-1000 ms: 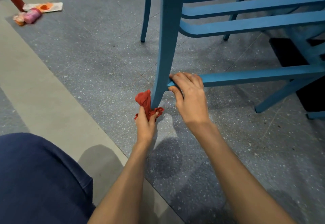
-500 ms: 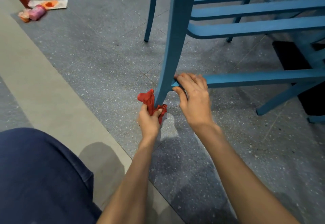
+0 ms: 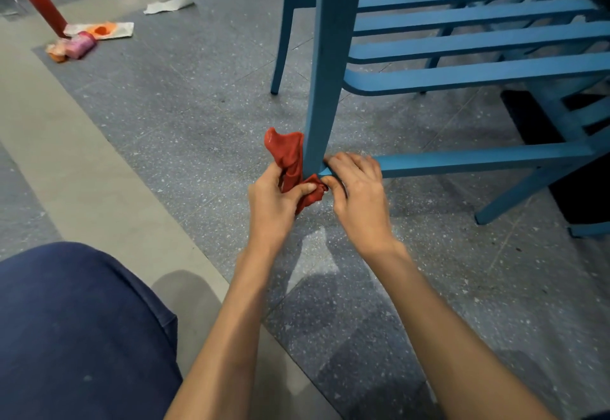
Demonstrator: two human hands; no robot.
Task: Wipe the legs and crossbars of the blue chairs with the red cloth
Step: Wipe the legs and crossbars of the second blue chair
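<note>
The red cloth [image 3: 290,159] sits at centre frame, bunched against the left face of the near chair leg [image 3: 325,73], level with the point where the crossbar [image 3: 478,160] joins it. The left hand [image 3: 274,202] has its grip closed round the cloth's middle, thumb across the front, and a loose tail stands up beside the leg. The right hand [image 3: 359,195] has its grip curled over the crossbar's end at the joint. Its thumb touches the cloth's lower wad, but I cannot tell whether it pinches it.

The step in hand looks like wiping the lower leg around that joint. As bunched, the cloth probably meets only one face, so it would do better opened a little and wrapped round the leg so that every side is rubbed in one stroke. The inside corner where bar meets leg likely traps dirt and needs a fold pushed into it. The leg's foot is hidden behind the hands and should not be skipped.

The right hand's hold on the bar is worth using to steady the chair against the rubbing, since it may skate on the speckled floor [image 3: 198,122]. From there the cloth can run along the crossbar toward the right of the frame.
</note>
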